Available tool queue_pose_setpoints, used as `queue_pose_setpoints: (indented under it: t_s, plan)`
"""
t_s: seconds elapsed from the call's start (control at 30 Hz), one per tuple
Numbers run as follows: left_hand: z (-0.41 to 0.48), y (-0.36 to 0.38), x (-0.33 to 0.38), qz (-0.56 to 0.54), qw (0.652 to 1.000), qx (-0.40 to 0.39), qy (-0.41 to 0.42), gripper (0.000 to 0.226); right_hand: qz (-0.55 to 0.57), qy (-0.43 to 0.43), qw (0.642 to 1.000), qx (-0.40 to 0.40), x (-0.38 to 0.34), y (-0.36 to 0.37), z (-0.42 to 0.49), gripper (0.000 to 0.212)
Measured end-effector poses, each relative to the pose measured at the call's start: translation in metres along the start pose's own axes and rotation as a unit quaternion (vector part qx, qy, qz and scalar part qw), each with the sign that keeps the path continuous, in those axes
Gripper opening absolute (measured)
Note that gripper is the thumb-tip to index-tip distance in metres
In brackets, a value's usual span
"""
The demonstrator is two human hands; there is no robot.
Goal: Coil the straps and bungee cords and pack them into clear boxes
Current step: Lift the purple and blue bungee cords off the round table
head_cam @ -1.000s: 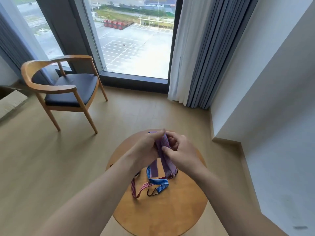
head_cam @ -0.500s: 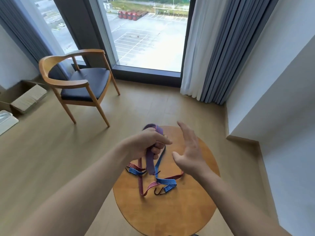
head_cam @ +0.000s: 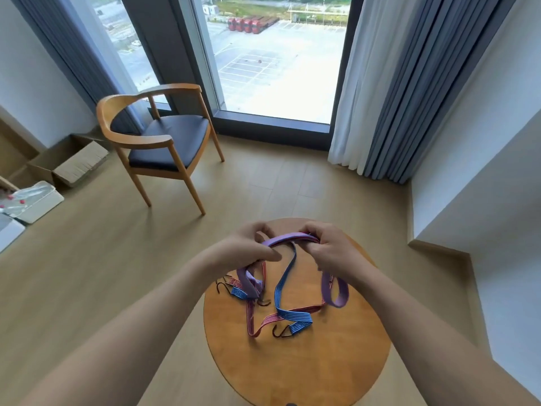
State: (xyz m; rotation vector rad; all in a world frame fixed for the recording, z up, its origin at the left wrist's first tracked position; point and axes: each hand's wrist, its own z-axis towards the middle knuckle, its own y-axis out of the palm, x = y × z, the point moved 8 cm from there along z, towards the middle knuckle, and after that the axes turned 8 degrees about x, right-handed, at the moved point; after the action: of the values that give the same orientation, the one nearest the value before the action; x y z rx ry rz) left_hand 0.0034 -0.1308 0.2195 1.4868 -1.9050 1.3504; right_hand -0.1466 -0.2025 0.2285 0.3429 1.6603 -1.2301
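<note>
**Both hands closed on the purple strap above the round table**

I see both hands raised over the far half of the round wooden table [head_cam: 292, 370]. The purple strap [head_cam: 288, 239] spans the gap between them in a shallow arch.

The left hand [head_cam: 248, 250] has its fingers and thumb curled tight round one end of that span. A short loop of the same strap hangs below it toward the tabletop. The right hand [head_cam: 330, 252] is closed in the same way on the other end, fingers folded over the webbing. A larger loop hangs under its wrist, low over the table, and I cannot tell whether it touches the wood.

The blue bungee cord [head_cam: 285, 284] climbs from the tabletop to the strap between the hands. I cannot tell whether either hand has hold of it. Its lower part lies folded on the table and ends in a dark hook [head_cam: 280, 332].

The red bungee cord [head_cam: 257, 323] lies on the table beneath the left hand and crosses the blue one near that hook. More striped cord and another hook sit at the table's left edge, just beside the hanging purple loop.

On the floor at the far left, well apart from the table, stands a clear box [head_cam: 44, 200], with a cardboard box [head_cam: 70, 164] behind it. A wooden armchair [head_cam: 164, 142] with a dark seat stands by the window, and grey curtains [head_cam: 409, 83] hang on the right.
</note>
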Motion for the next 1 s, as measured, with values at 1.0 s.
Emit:
queue_pose_setpoints:
  t_s: [1.0]
  plan:
    - [0.007, 0.048, 0.003, -0.299, 0.954, 0.031, 0.007, 0.046, 0.335, 0.159, 0.924, -0.096, 0.025, 0.084, -0.043, 0.009]
